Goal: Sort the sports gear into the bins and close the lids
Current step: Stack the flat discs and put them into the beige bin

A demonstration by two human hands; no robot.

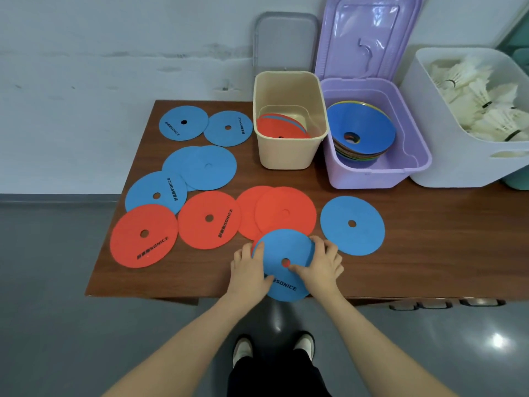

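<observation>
— two hands at the near edge of the brown wooden surface [415,230]; what have they got?
— the left hand [249,270] and right hand [320,263] both grip a blue disc [282,253] by its sides, fingers curled over its rim; red shows through its centre hole. the disc juts out past the near edge.
— and the rest of the gear?
— flat blue and red discs spread over the left and middle, some overlapping; one blue disc [352,225] lies alone just right of the hands. at the back, a beige bin [289,156] holds red discs, a purple bin [372,176] beside it holds stacked cones, its lid [369,35] upright.
— room to move?
— bare wood to the right front. a white bin [429,124] of shuttlecocks fills the far right; pale wall behind, grey floor [71,325] below.
</observation>
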